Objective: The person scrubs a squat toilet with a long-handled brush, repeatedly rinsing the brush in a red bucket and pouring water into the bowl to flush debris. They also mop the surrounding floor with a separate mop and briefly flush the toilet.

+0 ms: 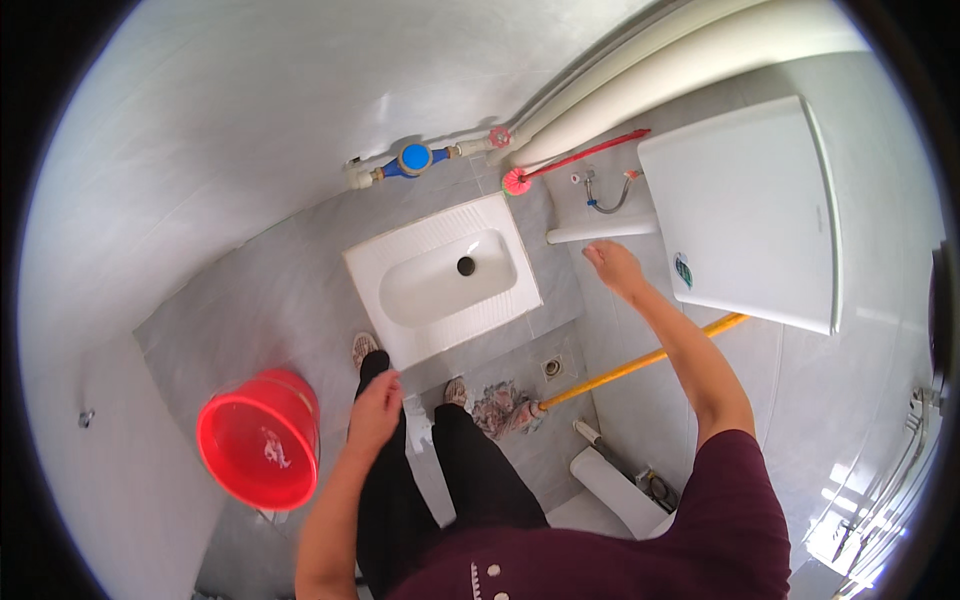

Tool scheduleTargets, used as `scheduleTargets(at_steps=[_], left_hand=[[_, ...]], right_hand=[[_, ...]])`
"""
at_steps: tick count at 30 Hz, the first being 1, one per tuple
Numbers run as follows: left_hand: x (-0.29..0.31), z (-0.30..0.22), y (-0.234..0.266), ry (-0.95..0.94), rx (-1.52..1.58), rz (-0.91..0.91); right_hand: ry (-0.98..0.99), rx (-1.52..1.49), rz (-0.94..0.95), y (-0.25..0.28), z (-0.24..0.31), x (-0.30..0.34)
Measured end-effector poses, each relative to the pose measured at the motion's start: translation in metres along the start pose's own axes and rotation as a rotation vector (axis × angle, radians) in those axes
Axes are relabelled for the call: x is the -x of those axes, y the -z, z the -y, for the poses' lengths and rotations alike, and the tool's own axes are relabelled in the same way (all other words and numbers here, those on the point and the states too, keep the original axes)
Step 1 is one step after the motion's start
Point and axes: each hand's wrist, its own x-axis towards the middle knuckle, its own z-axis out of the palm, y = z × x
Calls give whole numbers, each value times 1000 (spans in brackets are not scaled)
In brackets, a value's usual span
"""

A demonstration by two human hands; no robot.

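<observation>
Squat toilet (432, 288) looks clean already; red brush (583, 155) and mop (612, 375) lean unheld. Left hand (376, 405) and right hand (614, 266) curl; I can't tell if they're empty.

Before you: one squat toilet (430, 292), one red bucket (290, 388), one mop (620, 372), one pink brush (585, 155), one white tank (745, 215), one blue meter (415, 158), two shoes (363, 348) — plus your two hands (376, 408).

squat toilet (430, 300): centre | bucket (245, 455): left | cistern (745, 215): right | water meter (415, 158): behind | mop head (500, 408): beside floor drain (552, 368)
</observation>
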Motion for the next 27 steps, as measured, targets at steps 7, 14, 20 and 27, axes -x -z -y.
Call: scheduleTargets(at_steps=[7, 14, 20, 27], left_hand=[[-48, 36, -98, -152, -242, 258], [-57, 88, -171, -72, -340, 516], [-84, 75, -190, -111, -269, 283], [-92, 75, -193, -28, -288, 327]], right_hand=[[72, 769, -214, -18, -53, -174], [77, 1138, -175, -31, -97, -266], [136, 1284, -220, -28, -134, -292], [267, 1134, -57, -34, -76, -288]])
